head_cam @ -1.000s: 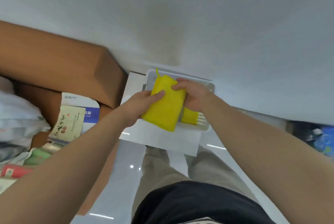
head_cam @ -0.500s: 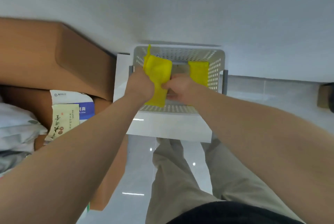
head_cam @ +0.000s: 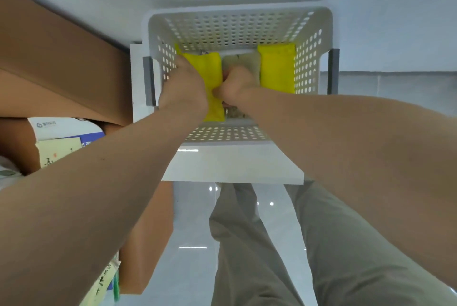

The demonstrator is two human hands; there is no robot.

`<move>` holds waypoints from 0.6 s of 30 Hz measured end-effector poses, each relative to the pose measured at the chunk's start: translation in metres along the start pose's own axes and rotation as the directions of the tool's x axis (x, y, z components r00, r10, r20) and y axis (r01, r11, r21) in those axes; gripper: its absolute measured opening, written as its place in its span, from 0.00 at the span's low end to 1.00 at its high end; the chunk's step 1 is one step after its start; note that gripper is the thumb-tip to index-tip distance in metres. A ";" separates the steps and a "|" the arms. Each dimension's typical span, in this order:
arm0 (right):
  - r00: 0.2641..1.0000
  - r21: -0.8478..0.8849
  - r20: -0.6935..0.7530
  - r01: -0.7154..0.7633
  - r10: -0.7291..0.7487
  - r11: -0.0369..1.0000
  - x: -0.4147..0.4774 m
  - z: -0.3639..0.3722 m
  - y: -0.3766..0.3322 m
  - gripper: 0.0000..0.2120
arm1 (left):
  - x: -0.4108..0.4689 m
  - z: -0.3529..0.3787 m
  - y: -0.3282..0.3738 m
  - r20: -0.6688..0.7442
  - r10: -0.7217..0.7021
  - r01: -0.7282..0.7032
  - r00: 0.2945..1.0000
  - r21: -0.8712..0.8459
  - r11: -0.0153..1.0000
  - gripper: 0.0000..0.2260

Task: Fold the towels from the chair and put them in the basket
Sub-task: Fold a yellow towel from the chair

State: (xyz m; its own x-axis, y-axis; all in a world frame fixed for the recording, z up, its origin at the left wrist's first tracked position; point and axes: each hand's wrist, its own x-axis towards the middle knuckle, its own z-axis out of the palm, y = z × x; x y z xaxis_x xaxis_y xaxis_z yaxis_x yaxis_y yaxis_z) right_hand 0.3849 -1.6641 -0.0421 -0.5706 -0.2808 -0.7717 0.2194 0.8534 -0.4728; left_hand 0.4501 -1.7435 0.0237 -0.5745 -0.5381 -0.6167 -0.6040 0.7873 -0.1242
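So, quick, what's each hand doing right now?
Left hand: holding the left yellow towel in the basket.
Right hand: curled beside that towel; grip cannot be told.

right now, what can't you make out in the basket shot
Head view only.
Fingers of the left hand: hidden behind the hand's back, so its grip on the left yellow towel is unclear.
Beige towel: mostly covered by the right hand.
Basket floor: covered by towels and hands.
Chair: out of frame.
Printed box: lettering partly cut by the left arm, too small to read.
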 end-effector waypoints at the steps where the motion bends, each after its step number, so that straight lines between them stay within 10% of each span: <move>1: 1.000 -0.015 -0.001 0.004 -0.004 1.000 -0.003 -0.001 -0.001 0.04 | -0.002 -0.004 0.001 -0.007 -0.038 0.038 0.999 -0.027 0.999 0.27; 11: 0.973 -0.241 -0.119 0.164 -0.197 0.957 -0.023 -0.010 -0.003 0.20 | 0.025 0.008 0.012 0.106 0.235 -0.244 0.966 0.670 0.701 0.29; 18: 0.847 -0.825 0.077 0.350 -0.526 0.443 -0.018 -0.002 0.005 0.40 | 0.037 0.023 0.007 0.154 0.179 -0.226 0.972 0.828 0.513 0.39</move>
State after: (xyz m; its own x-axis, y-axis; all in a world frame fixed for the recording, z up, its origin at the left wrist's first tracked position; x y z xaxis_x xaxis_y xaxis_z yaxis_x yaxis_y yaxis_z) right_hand 0.3950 -1.6538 -0.0302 -0.5380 -0.7207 -0.4372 -0.7557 0.6421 -0.1287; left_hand 0.4374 -1.7505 -0.0180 -0.5813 -0.3356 -0.7413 0.2771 0.7750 -0.5680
